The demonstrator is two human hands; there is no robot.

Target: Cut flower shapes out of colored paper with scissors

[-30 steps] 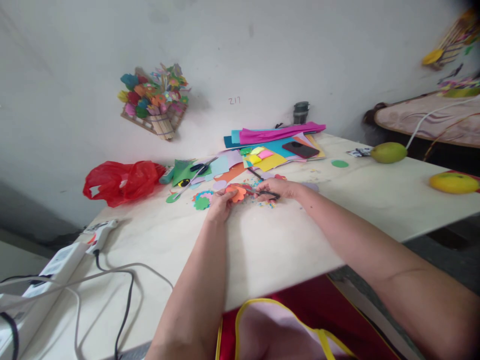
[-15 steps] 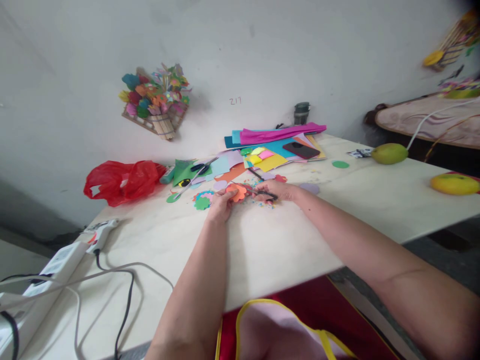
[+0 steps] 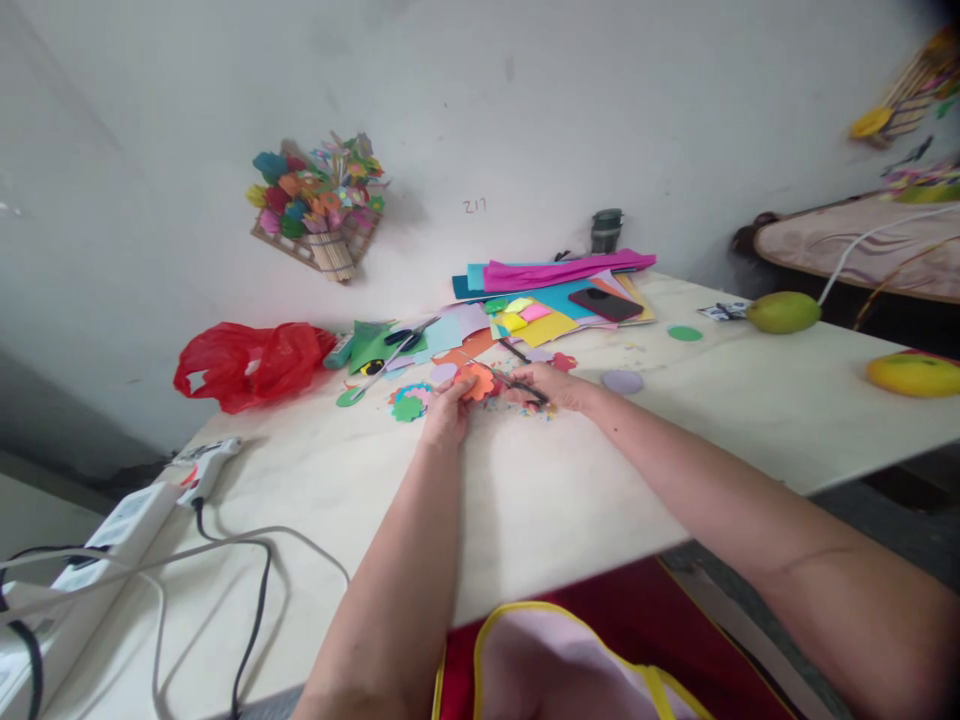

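My left hand [image 3: 448,408] pinches an orange scalloped paper flower [image 3: 477,382] at its left edge. Black-handled scissors [image 3: 531,391] are gripped in my right hand [image 3: 550,386], their blades pointing left at the flower's upper right side; whether they touch the paper is too small to tell. Just left of my left hand lie green, blue and pink scalloped cutouts [image 3: 408,407]. Small paper scraps [image 3: 541,411] are scattered under and around my right hand. A red cutout [image 3: 564,361] and a lilac paper circle [image 3: 622,382] rest beyond and beside my right wrist.
A red plastic bag [image 3: 251,365] and dark scissors [image 3: 405,340] lie at the back left. Coloured sheets with a phone [image 3: 606,304] on them are behind my hands. Two mangoes [image 3: 784,312] sit on the right. A power strip [image 3: 120,530] and cables cover the left front.
The scissors have tilted, and their blades now show above and to the right of the flower. My left hand still holds the flower. The whole view has shifted slightly.
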